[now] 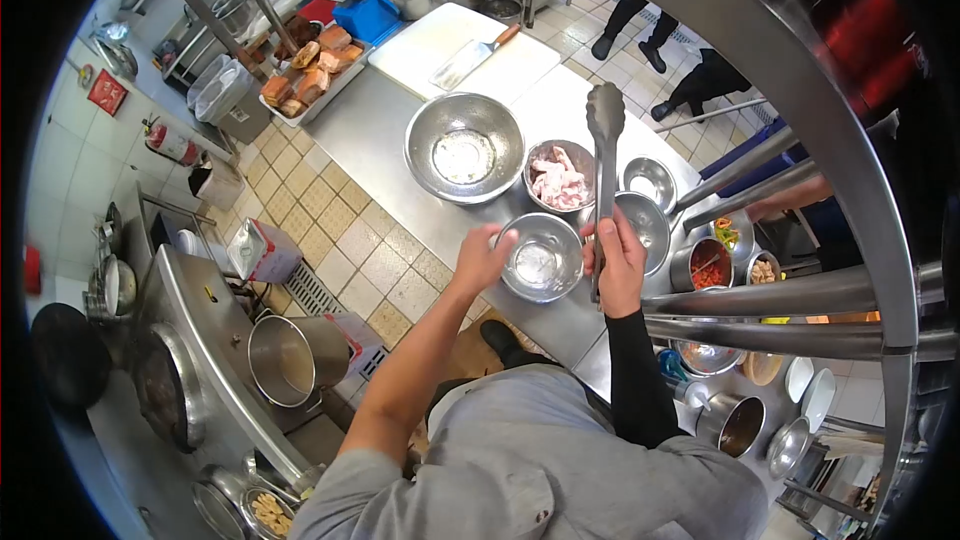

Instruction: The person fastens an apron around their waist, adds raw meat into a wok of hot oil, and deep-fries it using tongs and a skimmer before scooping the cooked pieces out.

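My right hand (618, 258) is closed round a long pair of metal tongs (606, 140), which stands upright with its scalloped tips pointing away from me. At its left rim, my left hand (482, 258) grips a small metal bowl (540, 258), thumb over the edge and fingers outside. The bowl has nothing in it but shine. Just beyond it, another bowl holds pale raw meat pieces (560, 180). A larger metal bowl (464, 148) with a wet-looking bottom sits to the left. Two more metal bowls (650, 180) (642, 225) stand right of the tongs.
A cleaver (473, 58) lies on a white cutting board (415, 45). Beside it is a tray of browned meat blocks (318, 70). Metal shelf rails (770, 305) cross on the right, above pots of chopped food (708, 265). A large pot (296, 360) stands left. Other people's legs (640, 25) show beyond.
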Demonstrator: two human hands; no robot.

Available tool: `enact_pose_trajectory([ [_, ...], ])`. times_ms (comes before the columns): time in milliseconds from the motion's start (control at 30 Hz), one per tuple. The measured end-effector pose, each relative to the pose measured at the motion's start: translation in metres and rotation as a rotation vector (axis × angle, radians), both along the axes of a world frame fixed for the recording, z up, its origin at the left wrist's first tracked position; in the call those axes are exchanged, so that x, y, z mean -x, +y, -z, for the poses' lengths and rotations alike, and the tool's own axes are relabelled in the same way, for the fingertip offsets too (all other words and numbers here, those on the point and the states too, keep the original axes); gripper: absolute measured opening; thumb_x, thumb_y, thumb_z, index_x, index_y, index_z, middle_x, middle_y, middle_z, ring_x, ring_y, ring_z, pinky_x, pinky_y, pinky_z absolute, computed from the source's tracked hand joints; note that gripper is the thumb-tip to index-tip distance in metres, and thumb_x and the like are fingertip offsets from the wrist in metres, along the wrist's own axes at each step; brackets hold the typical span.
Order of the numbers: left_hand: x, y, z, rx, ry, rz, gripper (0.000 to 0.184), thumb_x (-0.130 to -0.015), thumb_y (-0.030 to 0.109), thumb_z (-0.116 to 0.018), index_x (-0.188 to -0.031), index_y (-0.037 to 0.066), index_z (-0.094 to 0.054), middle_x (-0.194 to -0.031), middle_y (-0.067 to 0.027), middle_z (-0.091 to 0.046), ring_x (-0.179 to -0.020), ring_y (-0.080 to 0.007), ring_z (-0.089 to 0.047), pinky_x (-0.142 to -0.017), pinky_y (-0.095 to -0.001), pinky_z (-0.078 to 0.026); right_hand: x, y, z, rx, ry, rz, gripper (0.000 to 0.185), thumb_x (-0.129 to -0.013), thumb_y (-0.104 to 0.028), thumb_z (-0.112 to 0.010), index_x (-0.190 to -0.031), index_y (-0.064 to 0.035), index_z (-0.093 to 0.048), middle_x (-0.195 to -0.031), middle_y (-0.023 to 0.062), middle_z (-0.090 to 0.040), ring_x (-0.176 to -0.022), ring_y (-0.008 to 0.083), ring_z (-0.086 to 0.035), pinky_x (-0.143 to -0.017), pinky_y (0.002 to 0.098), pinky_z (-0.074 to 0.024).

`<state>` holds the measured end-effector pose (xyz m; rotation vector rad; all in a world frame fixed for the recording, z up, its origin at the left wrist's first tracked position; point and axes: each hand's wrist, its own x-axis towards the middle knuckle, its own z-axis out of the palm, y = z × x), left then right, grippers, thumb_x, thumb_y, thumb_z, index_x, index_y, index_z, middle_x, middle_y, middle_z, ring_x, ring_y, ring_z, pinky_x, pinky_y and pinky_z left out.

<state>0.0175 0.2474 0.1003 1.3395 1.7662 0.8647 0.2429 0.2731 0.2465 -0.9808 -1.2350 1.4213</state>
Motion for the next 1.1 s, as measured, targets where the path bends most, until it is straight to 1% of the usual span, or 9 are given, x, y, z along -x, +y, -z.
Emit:
enact_pose_trajectory([
  [100, -0.025, 0.053, -0.034, 0.175, 0.217, -0.074, 0.058, -0.093, 0.052, -0.056, -0.120, 0.001, -0.066, -0.129, -0.0275, -0.060, -0.118, -0.0473, -0.057, -0.103, -0.0567, -0.041, -0.006, -0.010, -0.003, 0.032, 0.022, 0.026, 0.045, -0.106, -0.026, -0.051, -0.144, -0.0019, -0.050, -0.090, 0.0020, -0.061, -0.058, 0.0055, -0.049, -0.049, 0.0207, -0.0379],
  [200, -0.033, 0.104, -0.013, 0.328, 0.167, -0.061, 0.056, -0.095, 0.048, -0.050, -0.119, 0.001, -0.066, -0.130, -0.0280, -0.060, -0.122, -0.0457, -0.055, -0.106, -0.0626, -0.036, -0.014, -0.018, 0.001, 0.061, 0.031, 0.038, 0.045, -0.106, -0.026, -0.052, -0.144, -0.0019, -0.049, -0.091, 0.0027, -0.061, -0.059, 0.0057, -0.050, -0.049, 0.0208, -0.0382],
  [367, -0.054, 0.141, -0.027, 0.244, 0.105, -0.102, 0.047, -0.091, 0.038, -0.054, -0.116, 0.000, -0.067, -0.121, -0.0293, -0.064, -0.114, -0.0427, -0.062, -0.099, -0.0530, -0.046, -0.021, -0.022, 0.007, 0.030, 0.025, 0.045, 0.046, -0.106, -0.026, -0.051, -0.145, -0.0015, -0.048, -0.093, 0.0036, -0.063, -0.060, 0.0066, -0.051, -0.050, 0.0220, -0.0399],
  [467, -0.073, 0.158, -0.044, 0.111, 0.038, -0.206, 0.044, -0.089, 0.035, -0.057, -0.112, -0.001, -0.066, -0.110, -0.0300, -0.066, -0.104, -0.0418, -0.065, -0.091, -0.0472, -0.052, -0.015, -0.019, 0.010, 0.036, 0.059, 0.091, 0.035, -0.104, -0.032, -0.053, -0.118, -0.0001, -0.059, -0.093, 0.0060, -0.063, -0.059, 0.0096, -0.053, -0.050, 0.0240, -0.0406],
  [633, -0.070, 0.168, -0.039, -0.244, 0.036, -0.350, 0.038, -0.086, 0.036, -0.066, -0.091, -0.001, -0.068, -0.090, -0.0278, -0.068, -0.087, -0.0427, -0.067, -0.079, -0.0524, -0.052, 0.002, -0.014, -0.012, 0.006, 0.068, 0.068, 0.032, -0.104, -0.033, -0.053, -0.105, -0.0019, -0.060, -0.078, 0.0038, -0.059, -0.058, 0.0078, -0.051, -0.050, 0.0223, -0.0387],
  [800, -0.008, 0.043, -0.133, -0.336, -0.368, -0.408, 0.034, -0.088, 0.032, -0.069, -0.076, 0.001, -0.061, -0.067, -0.0150, -0.067, -0.059, -0.0236, -0.067, -0.055, -0.0390, -0.051, 0.043, -0.007, -0.046, -0.177, 0.025, -0.097, 0.036, -0.103, -0.034, -0.049, -0.106, -0.0004, -0.060, -0.070, 0.0034, -0.053, -0.062, 0.0100, -0.050, -0.054, 0.0229, -0.0380],
  [833, 0.006, 0.009, -0.133, -0.401, -0.162, -0.481, 0.032, -0.086, 0.030, -0.069, -0.071, 0.002, -0.060, -0.067, -0.0140, -0.066, -0.062, -0.0210, -0.067, -0.057, -0.0379, -0.051, 0.051, -0.003, -0.050, -0.189, 0.056, -0.240, 0.038, -0.103, -0.037, -0.050, -0.107, -0.0005, -0.060, -0.075, 0.0038, -0.054, -0.063, 0.0092, -0.049, -0.055, 0.0229, -0.0373],
  [967, 0.050, -0.154, -0.123, -0.362, -0.193, -0.743, 0.030, -0.081, 0.025, -0.072, -0.067, 0.003, -0.057, -0.061, -0.0089, -0.059, -0.058, -0.0176, -0.055, -0.055, -0.0365, -0.044, 0.123, -0.025, -0.074, -0.258, 0.075, -0.542, 0.034, -0.107, -0.031, -0.047, -0.108, 0.0011, -0.057, -0.087, 0.0046, -0.058, -0.066, 0.0076, -0.048, -0.058, 0.0209, -0.0363],
  [1100, 0.039, -0.347, -0.089, -0.392, -0.145, -1.189, 0.031, -0.077, 0.024, -0.076, -0.068, 0.003, -0.055, -0.060, -0.0029, -0.050, -0.059, -0.0105, -0.046, -0.053, -0.0328, -0.040, 0.195, -0.081, -0.064, -0.605, -0.082, -0.889, 0.042, -0.106, -0.022, -0.049, -0.142, -0.0006, -0.051, -0.099, 0.0063, -0.061, -0.061, 0.0063, -0.046, -0.053, 0.0213, -0.0369],
])
